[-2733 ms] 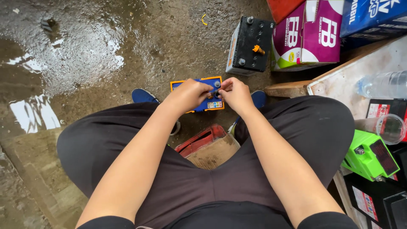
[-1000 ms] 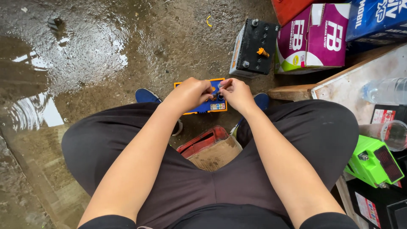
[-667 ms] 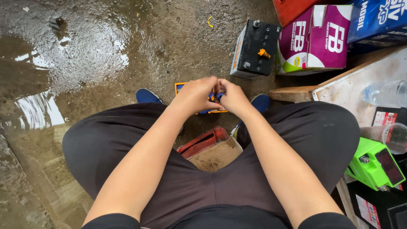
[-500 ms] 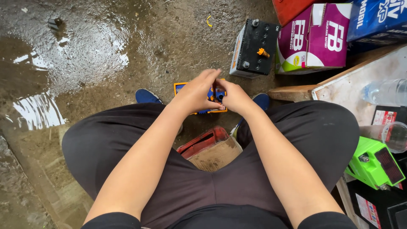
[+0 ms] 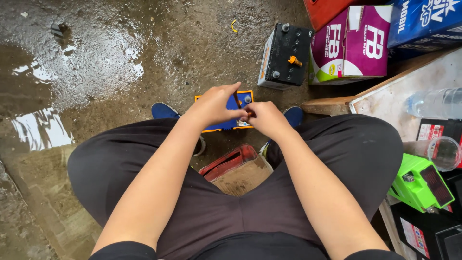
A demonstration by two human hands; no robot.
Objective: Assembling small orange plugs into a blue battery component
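A small blue battery with an orange rim [image 5: 240, 97] sits on the wet floor between my blue shoes. My left hand [image 5: 214, 105] and my right hand [image 5: 265, 118] meet just over its top, fingers pinched together around something small that I cannot make out. A thin dark tool [image 5: 237, 100] pokes up between the fingers. My hands cover most of the battery's top.
A black battery [image 5: 285, 57] with an orange cap stands behind. Pink-and-white [image 5: 355, 45], red [image 5: 327, 10] and blue [image 5: 423, 21] boxes lie at the back right. A board with a plastic bottle [image 5: 435, 103], a cup [image 5: 440, 153] and a green battery [image 5: 421, 183] is on the right. Puddles cover the left floor.
My hands have stayed over the blue battery, shifting slightly; the left fingers have lifted and now pinch with the right hand's fingers. The view has drifted a little.
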